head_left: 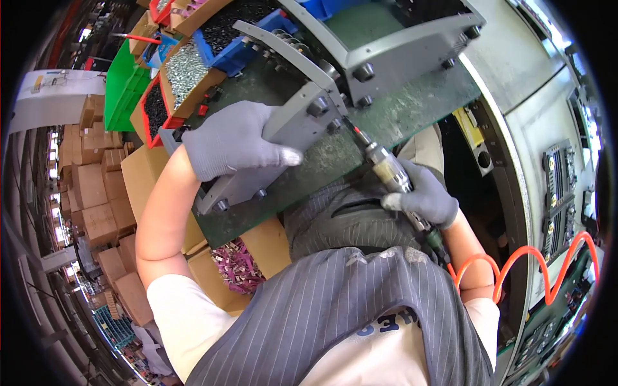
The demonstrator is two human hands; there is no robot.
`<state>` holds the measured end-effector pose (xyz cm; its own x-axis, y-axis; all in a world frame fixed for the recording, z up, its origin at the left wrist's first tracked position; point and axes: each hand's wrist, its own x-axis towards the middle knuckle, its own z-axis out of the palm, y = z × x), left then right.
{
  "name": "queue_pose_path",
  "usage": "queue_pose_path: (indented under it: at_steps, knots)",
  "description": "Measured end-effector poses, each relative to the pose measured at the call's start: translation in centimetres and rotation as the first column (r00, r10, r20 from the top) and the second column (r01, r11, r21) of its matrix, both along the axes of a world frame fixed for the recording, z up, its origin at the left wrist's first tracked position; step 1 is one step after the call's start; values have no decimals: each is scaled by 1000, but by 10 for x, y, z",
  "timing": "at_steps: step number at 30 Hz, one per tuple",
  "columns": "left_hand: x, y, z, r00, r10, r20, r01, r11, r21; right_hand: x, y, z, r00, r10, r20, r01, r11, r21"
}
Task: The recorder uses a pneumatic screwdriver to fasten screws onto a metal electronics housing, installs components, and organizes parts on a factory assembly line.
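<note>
My left hand (235, 140), in a grey glove, is closed on the edge of a grey metal housing (297, 117) with black round feet, tilted on the bench. My thumb lies over its near face. In my right hand (426, 198), also gloved, is a pneumatic screwdriver (388, 166), my fingers wrapped round its body. Its bit points up and left to the housing's right end, close to a black foot (335, 125); whether it touches a screw is too small to tell. A second grey housing (412, 59) with similar feet stands just beyond.
An orange coiled hose (529, 252) runs right from the screwdriver. At the far left of the green bench top (393, 119) stand a box of silvery screws (185, 69), a red bin of black parts (154, 109) and a blue bin (225, 59). A carton of purplish parts (237, 265) sits below.
</note>
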<state>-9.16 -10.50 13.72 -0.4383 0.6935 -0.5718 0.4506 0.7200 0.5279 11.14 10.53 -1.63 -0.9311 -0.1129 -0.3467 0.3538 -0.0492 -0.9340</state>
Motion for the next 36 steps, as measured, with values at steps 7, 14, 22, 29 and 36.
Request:
queue_pose_path:
  at_steps: [7,14,22,29,36]
  knots:
    - [-111,-120,2,650,760,-24,-612,541,577,27,15,0,996,31,87,-34,999,29]
    - [-197,-252,-79,227,970,93,-741,110,663,27,5,2,978,-53,200,99,969,-225]
    - [-212,-282,-104,324,765,556,-707,-194,680,27,-6,12,963,-105,248,157,968,-198]
    - [-188,-213,-65,531,843,88,-426,176,888,63,21,41,951,-176,255,177,984,19]
    - [-95,-7,5,604,38,-796,502,757,417,138,113,54,744,-521,419,350,837,420]
